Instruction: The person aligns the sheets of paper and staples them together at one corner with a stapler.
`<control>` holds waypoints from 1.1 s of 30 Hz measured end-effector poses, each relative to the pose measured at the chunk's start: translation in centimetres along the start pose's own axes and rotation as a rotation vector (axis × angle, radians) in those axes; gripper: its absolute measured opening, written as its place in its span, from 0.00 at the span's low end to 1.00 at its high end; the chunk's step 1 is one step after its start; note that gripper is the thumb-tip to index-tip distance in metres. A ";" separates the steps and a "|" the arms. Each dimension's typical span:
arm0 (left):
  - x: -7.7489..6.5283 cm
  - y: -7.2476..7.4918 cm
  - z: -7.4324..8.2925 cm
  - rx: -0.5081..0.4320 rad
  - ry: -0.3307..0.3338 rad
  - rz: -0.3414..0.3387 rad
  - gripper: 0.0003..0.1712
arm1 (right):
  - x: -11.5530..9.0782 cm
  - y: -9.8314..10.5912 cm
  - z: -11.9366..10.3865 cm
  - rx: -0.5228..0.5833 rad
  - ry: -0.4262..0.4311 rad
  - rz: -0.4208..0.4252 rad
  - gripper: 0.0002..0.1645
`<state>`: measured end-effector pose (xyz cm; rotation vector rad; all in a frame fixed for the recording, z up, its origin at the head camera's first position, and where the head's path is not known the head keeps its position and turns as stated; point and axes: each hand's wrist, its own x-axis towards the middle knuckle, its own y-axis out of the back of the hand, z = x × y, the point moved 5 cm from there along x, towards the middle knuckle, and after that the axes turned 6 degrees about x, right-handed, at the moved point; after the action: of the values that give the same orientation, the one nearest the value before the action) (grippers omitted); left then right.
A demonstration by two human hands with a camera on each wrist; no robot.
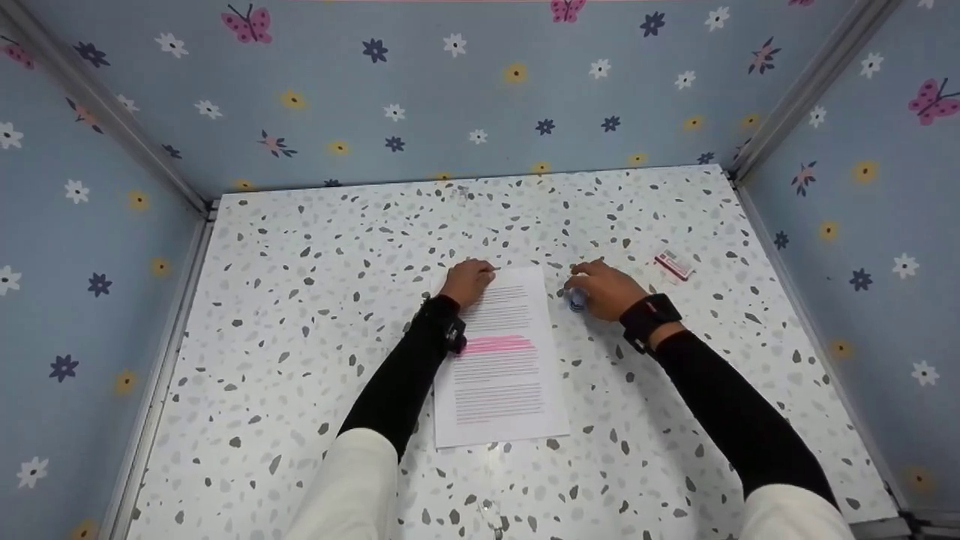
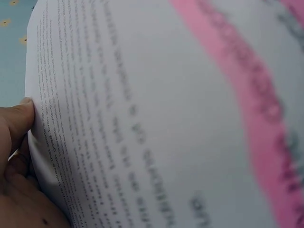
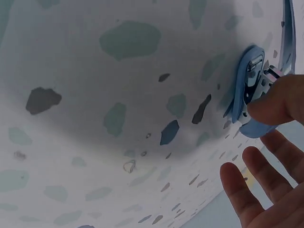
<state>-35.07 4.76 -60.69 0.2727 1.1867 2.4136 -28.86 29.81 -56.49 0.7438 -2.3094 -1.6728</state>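
A white printed paper [image 1: 499,390] with a pink highlighted band [image 1: 499,344] lies on the speckled table. My left hand [image 1: 466,283] pinches its upper left edge; in the left wrist view the thumb [image 2: 21,114] lies at the page edge, with the fingers curled below. To the right of the page, my right hand [image 1: 611,291] holds a small blue stapler [image 1: 576,300]. The right wrist view shows the stapler's [image 3: 249,85] metal parts exposed between its blue halves, with the thumb [image 3: 270,102] against it and the other fingers spread.
A small red and white box [image 1: 673,265] lies on the table [image 1: 300,315] beyond the right hand. Flower-patterned walls [image 1: 457,90] enclose the back and both sides.
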 end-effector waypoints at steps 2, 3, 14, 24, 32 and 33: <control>0.1 -0.1 0.1 -0.006 0.010 -0.014 0.15 | 0.0 -0.2 0.1 -0.012 -0.014 -0.012 0.22; 0.1 -0.1 0.1 -0.010 0.017 -0.018 0.15 | 0.0 -0.3 0.2 -0.011 -0.024 -0.016 0.20; 0.0 -0.6 0.2 0.018 0.050 0.012 0.15 | -0.4 -0.6 0.6 0.051 -0.129 -0.024 0.17; -1.0 0.0 0.1 -0.064 0.027 -0.042 0.15 | 0.1 0.1 -0.9 0.136 -0.152 0.069 0.21; -0.3 0.6 1.5 -0.091 -0.015 -0.110 0.14 | 0.6 -0.4 -0.8 0.099 -0.212 0.148 0.21; -0.2 0.6 1.7 -0.084 -0.018 -0.116 0.14 | 0.7 -0.5 -0.7 0.101 -0.218 0.156 0.21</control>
<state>-34.47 5.51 -59.18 0.1936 1.0611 2.3486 -29.00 28.81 -56.83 0.4026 -2.5397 -1.6508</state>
